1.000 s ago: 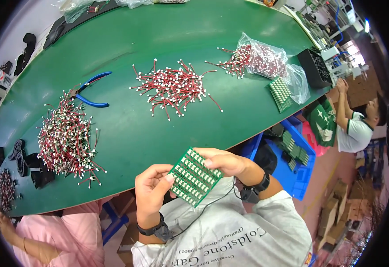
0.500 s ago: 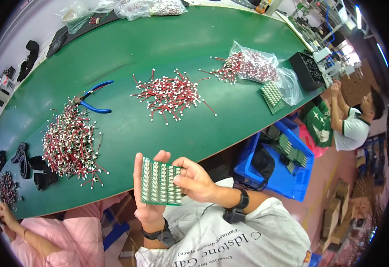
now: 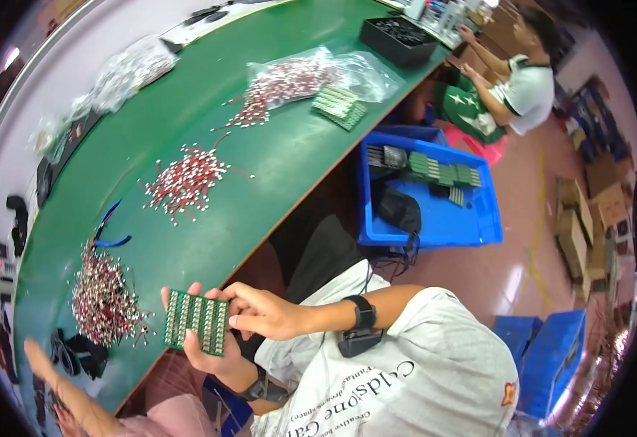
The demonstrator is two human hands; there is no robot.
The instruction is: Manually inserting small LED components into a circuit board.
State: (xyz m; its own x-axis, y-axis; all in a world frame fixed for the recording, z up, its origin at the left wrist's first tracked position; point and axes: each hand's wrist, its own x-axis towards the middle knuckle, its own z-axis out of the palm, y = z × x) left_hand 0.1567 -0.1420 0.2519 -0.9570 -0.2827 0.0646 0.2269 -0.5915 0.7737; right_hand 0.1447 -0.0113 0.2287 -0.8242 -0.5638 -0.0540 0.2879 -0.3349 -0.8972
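A green circuit board panel (image 3: 196,320) with several rows of small pale parts is held up in front of me, off the table's near edge. My left hand (image 3: 213,357) is closed on it, with the thumb over the front and the fingers behind. At the panel's right edge, my right hand (image 3: 264,313) pinches it between thumb and fingers; some fingertips are hidden behind it. Beyond the panel, a heap of red and black wires with white connectors (image 3: 104,298) lies on the green table (image 3: 209,251). Blue-handled pliers (image 3: 111,233) rest beside that heap.
Farther along lie another wire pile (image 3: 186,182), a bag of wires (image 3: 297,76), stacked green panels (image 3: 339,107) and a black bin (image 3: 398,40). A blue crate (image 3: 464,222) with panels stands right of the table. A co-worker's arm (image 3: 71,390) reaches in at left; another person (image 3: 526,80) sits far right.
My view has swung right, bringing more of the crate and floor in. The panel is turned and tilted, and my left thumb now lies across its front. The co-worker's arm at left has extended over the table.
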